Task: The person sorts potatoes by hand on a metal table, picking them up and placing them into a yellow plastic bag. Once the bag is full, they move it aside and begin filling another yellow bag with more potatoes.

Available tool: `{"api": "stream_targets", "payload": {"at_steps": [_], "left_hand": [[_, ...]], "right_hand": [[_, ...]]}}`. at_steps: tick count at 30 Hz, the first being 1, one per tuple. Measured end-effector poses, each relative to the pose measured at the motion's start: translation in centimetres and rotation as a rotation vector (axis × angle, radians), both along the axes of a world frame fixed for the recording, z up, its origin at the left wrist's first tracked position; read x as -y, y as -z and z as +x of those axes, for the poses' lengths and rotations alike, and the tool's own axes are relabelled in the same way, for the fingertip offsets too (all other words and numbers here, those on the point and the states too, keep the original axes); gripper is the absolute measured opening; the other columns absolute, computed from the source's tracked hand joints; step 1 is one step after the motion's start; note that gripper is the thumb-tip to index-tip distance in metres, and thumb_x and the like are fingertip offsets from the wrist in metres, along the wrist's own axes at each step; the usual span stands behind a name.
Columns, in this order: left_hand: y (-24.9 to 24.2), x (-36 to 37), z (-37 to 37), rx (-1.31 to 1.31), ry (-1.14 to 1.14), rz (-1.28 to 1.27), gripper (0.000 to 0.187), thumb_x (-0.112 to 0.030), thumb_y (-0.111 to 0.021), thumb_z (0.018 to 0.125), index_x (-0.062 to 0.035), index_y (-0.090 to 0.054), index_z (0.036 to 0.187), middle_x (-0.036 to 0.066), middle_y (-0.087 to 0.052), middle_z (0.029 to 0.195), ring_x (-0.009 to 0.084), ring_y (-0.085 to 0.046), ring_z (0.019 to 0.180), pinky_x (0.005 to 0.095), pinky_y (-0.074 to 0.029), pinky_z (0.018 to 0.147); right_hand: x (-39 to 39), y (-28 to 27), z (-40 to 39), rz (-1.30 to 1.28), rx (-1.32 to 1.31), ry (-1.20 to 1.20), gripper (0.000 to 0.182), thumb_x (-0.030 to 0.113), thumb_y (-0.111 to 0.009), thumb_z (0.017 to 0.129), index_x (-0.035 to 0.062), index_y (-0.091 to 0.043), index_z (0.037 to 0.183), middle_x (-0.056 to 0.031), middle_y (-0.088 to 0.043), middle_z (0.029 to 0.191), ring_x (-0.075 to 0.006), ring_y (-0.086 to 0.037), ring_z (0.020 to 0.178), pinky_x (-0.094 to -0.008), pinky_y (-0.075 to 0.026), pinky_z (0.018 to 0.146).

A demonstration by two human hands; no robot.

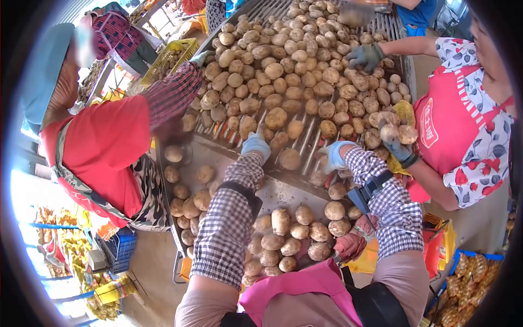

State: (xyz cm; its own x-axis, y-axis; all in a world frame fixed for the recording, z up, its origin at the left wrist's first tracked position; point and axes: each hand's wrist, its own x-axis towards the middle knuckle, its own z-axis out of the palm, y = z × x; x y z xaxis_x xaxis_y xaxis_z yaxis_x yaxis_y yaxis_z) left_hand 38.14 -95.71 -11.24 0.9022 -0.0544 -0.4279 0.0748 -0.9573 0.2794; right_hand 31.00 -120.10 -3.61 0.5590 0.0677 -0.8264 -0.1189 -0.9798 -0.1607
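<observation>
- Hands: my left hand [256,145], in a pale blue glove with a checked sleeve, rests at the lower edge of the slatted metal roller bed [310,136]. Grip state: fingers curled loosely over the slats, clamped on nothing that I can see.
- My right hand [333,156], also in a pale blue glove, lies at the same edge, grip partly closed. I cannot tell whether it holds anything.
- Nearest item: a round tan potato [290,159] sits on the slats between my two hands, just beside each, touching neither.
- Loose brown potatoes [283,60] cover the roller bed beyond my hands.
- More potatoes lie in the flat metal tray [275,193] below my forearms.
- A co-worker in a red apron on my right holds potatoes in a dark gloved hand [400,147].
- Another co-worker in a red top leans in on my left.
</observation>
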Motion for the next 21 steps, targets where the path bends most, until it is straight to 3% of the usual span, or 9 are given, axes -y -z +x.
{"api": "stream_targets", "payload": {"at_steps": [3,6,8,10,11,13,15,16,21], "left_hand": [[0.9,-0.2,-0.1,0.104,0.003,-0.155,0.073,-0.023,-0.074,0.074,-0.0178,-0.038,0.138,0.019,-0.053,0.129,0.0378,-0.054,0.117,0.0429,-0.045,0.096],[0.5,-0.7,-0.9,0.167,-0.060,-0.194,0.067,-0.022,-0.073,0.076,-0.0156,-0.041,0.135,0.018,-0.059,0.120,0.0353,-0.059,0.110,0.0394,-0.049,0.091],[-2.1,-1.4,-4.5,0.248,-0.287,-0.538,0.056,-0.022,-0.065,0.082,-0.0186,-0.043,0.133,0.013,-0.059,0.117,0.0288,-0.062,0.104,0.0395,-0.050,0.086],[1.6,-3.6,-6.6,-0.012,-0.502,-1.373,0.045,-0.021,-0.063,0.088,-0.0075,-0.048,0.127,0.016,-0.063,0.106,0.0332,-0.063,0.097,0.0439,-0.055,0.075],[1.0,-4.2,-8.8,-0.016,-0.506,-1.360,0.045,-0.021,-0.063,0.088,-0.0075,-0.048,0.127,0.016,-0.063,0.106,0.0332,-0.063,0.097,0.0439,-0.055,0.075],[-2.2,-4.0,-12.9,-0.881,-0.609,-2.003,0.043,-0.030,-0.060,0.092,-0.0044,-0.051,0.124,0.016,-0.063,0.105,0.0328,-0.064,0.090,0.0430,-0.055,0.067],[-3.6,-3.5,-16.2,-0.966,-0.528,-1.951,0.049,-0.042,-0.059,0.091,-0.0041,-0.053,0.122,0.016,-0.063,0.104,0.0309,-0.064,0.084,0.0391,-0.054,0.065],[-4.5,-3.0,-18.2,-0.886,-0.461,-1.970,0.051,-0.046,-0.054,0.093,-0.0044,-0.052,0.122,0.016,-0.064,0.103,0.0312,-0.064,0.083,0.0393,-0.054,0.065],[-8.4,-2.6,-25.1,-0.987,-0.371,-1.917,0.061,-0.059,-0.047,0.092,-0.0067,-0.053,0.123,0.016,-0.064,0.104,0.0329,-0.065,0.089,0.0427,-0.057,0.069]], "right_hand": [[0.5,-0.3,-0.9,0.048,0.081,-0.083,0.082,0.044,-0.073,0.069,0.0227,-0.043,0.142,-0.0139,-0.053,0.135,-0.0323,-0.053,0.121,-0.0440,-0.045,0.098],[0.8,0.3,-2.0,0.088,0.198,-0.040,0.074,0.044,-0.071,0.070,0.0249,-0.049,0.138,-0.0147,-0.059,0.128,-0.0330,-0.056,0.116,-0.0400,-0.044,0.100],[1.3,1.1,-3.1,0.204,0.312,0.105,0.071,0.040,-0.071,0.071,0.0248,-0.050,0.137,-0.0144,-0.059,0.127,-0.0317,-0.057,0.115,-0.0393,-0.044,0.100],[1.3,2.8,-4.4,0.579,0.445,0.435,0.064,0.022,-0.074,0.074,0.0205,-0.053,0.134,-0.0110,-0.063,0.122,-0.0226,-0.061,0.109,-0.0352,-0.048,0.095],[0.6,4.1,-5.6,0.588,0.436,0.441,0.064,0.022,-0.074,0.074,0.0205,-0.053,0.134,-0.0110,-0.063,0.122,-0.0226,-0.061,0.109,-0.0352,-0.048,0.095],[-0.9,5.5,-7.9,1.737,0.225,0.861,0.069,0.008,-0.071,0.079,0.0070,-0.042,0.141,-0.0073,-0.061,0.118,-0.0148,-0.062,0.100,-0.0274,-0.053,0.081],[-3.1,2.6,-11.0,1.823,0.210,0.898,0.070,0.010,-0.070,0.082,0.0031,-0.036,0.143,-0.0067,-0.059,0.116,-0.0147,-0.062,0.096,-0.0263,-0.053,0.079],[-3.5,2.5,-12.3,1.805,0.163,0.834,0.068,0.019,-0.066,0.085,0.0052,-0.035,0.143,-0.0075,-0.053,0.130,-0.0190,-0.055,0.116,-0.0339,-0.047,0.099],[-5.6,0.5,-21.6,1.962,0.106,0.967,0.068,0.022,-0.063,0.088,0.0053,-0.031,0.145,-0.0103,-0.048,0.136,-0.0245,-0.050,0.122,-0.0392,-0.045,0.101]]}}
